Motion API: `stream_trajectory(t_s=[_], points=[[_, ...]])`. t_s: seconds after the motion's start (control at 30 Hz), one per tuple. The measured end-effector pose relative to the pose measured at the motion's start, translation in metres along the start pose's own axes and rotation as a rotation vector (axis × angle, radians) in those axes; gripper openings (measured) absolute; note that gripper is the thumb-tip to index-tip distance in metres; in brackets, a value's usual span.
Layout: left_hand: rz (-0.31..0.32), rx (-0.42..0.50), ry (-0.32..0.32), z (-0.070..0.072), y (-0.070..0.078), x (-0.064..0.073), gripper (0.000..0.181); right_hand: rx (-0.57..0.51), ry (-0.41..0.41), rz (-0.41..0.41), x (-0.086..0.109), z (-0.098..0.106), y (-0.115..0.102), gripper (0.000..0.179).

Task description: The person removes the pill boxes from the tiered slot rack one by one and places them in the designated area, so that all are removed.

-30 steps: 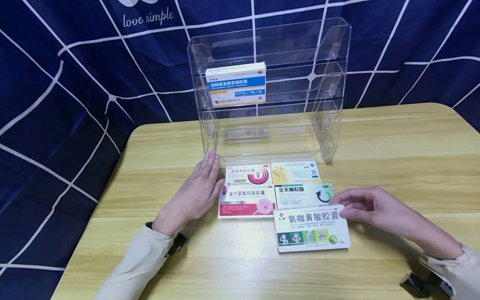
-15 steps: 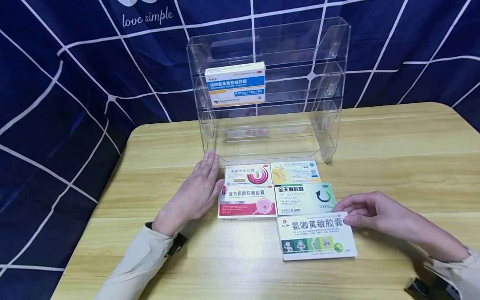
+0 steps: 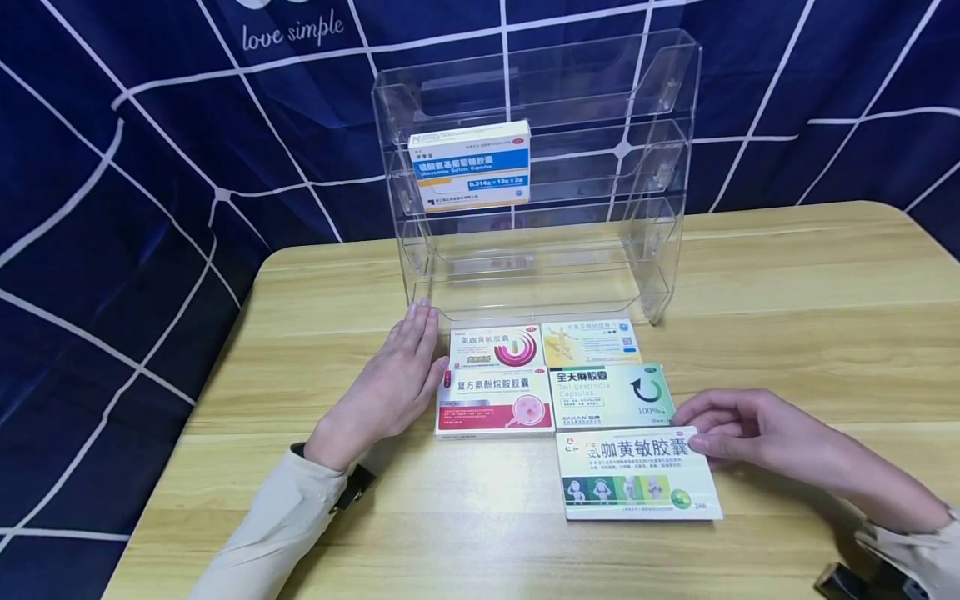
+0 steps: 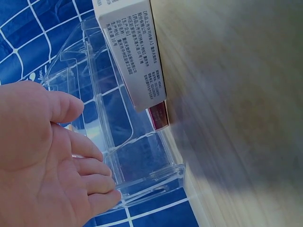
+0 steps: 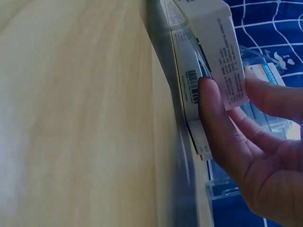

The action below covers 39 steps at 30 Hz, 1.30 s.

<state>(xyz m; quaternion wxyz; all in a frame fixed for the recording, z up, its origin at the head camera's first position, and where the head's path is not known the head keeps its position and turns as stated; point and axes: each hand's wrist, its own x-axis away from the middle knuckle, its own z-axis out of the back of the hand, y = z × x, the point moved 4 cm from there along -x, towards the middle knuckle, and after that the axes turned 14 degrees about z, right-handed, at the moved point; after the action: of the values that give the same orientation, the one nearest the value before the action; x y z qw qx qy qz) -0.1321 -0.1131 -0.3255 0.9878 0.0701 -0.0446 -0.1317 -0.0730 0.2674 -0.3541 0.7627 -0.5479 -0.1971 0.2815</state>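
My right hand (image 3: 738,429) pinches the top right corner of a white and green medicine box (image 3: 637,492), the nearest one to me. In the right wrist view thumb and fingers lie on opposite faces of that box (image 5: 220,52). Beside two medicine boxes on the left, my left hand (image 3: 390,387) lies with fingers extended. Those are a white and pink box (image 3: 495,408) and, behind it, a box with magenta rings (image 3: 491,348). A pale green box (image 3: 607,396) lies just beyond the held one, and a yellow and white box (image 3: 591,343) behind that.
A clear acrylic tiered rack (image 3: 536,296) stands behind the boxes. On its upper left leans a blue and white medicine box (image 3: 472,171). Everything is on a wood-grain table (image 3: 810,333), with a dark blue curtain (image 3: 150,125) with white lines behind.
The white and green box has moved toward me and slightly right in my right hand, baring more of the pale green box. My left hand has stayed in place.
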Motion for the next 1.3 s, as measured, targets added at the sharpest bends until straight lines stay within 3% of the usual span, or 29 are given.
stream_trajectory(t_s=[0.3,0.63,0.7,0.87,0.93,1.1,1.23,1.3], points=[[-0.001,-0.008,0.003,0.001,0.000,0.000,0.063,-0.168,0.040,-0.106,-0.004,-0.001,0.005,0.038],[-0.005,-0.013,0.005,0.001,0.001,0.000,0.063,-0.099,0.095,-0.202,-0.005,-0.004,0.003,0.042],[-0.001,-0.009,0.001,0.001,0.001,0.000,0.063,0.012,0.114,-0.191,-0.005,-0.005,0.000,0.040],[0.001,-0.007,-0.006,0.000,0.001,0.000,0.063,0.543,0.194,-0.060,-0.006,-0.007,-0.017,0.021],[0.001,-0.007,-0.006,0.001,0.001,0.000,0.063,0.688,0.224,-0.008,-0.007,-0.010,-0.024,0.017],[0.002,-0.007,-0.009,0.000,0.001,0.000,0.063,0.806,0.229,0.108,-0.010,-0.021,-0.040,0.020],[0.007,-0.005,-0.010,0.000,0.001,0.000,0.063,0.882,0.173,0.215,-0.012,-0.034,-0.050,0.026],[0.010,-0.004,-0.010,0.000,0.001,0.000,0.063,0.886,0.127,0.226,-0.014,-0.039,-0.053,0.024]])
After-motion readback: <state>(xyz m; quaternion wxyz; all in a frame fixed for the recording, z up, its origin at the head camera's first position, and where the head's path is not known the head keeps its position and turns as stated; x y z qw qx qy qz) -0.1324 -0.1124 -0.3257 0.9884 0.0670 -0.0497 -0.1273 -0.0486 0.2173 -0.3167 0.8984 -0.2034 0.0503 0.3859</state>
